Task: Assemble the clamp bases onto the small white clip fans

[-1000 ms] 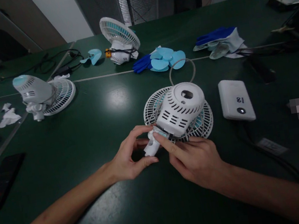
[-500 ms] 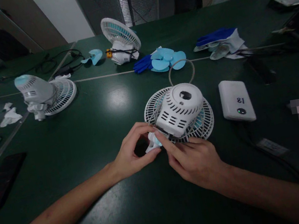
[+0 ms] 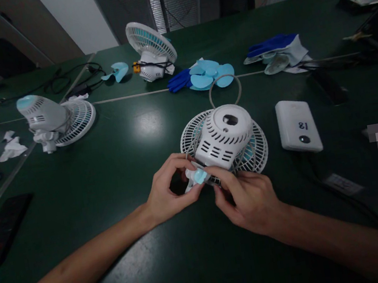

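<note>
A white desk fan [image 3: 226, 140] lies grille-down on the table, its vented motor housing facing up and the light-blue blades showing through the grille. At the near end of the housing is a white mount with a light-blue knob [image 3: 200, 175]. My left hand [image 3: 173, 187] is closed around the mount, thumb below and fingers above. Just right of the knob, my right hand [image 3: 250, 196] is curled, with its index fingertip at the knob's edge and its thumb lower. What its fingers grip beside the grille is hidden.
A grey cable loop [image 3: 224, 90] rises behind the fan. Two more fans [image 3: 43, 116] [image 3: 153, 51], blue fan blades [image 3: 210, 73] and gloves [image 3: 277, 51] lie farther back. To the right is a white power bank [image 3: 297, 126]; a black phone [image 3: 4, 230] lies left.
My right index finger has drawn back right from the light-blue knob, which shows more fully. The fan has tilted slightly left. My left hand keeps its hold.
</note>
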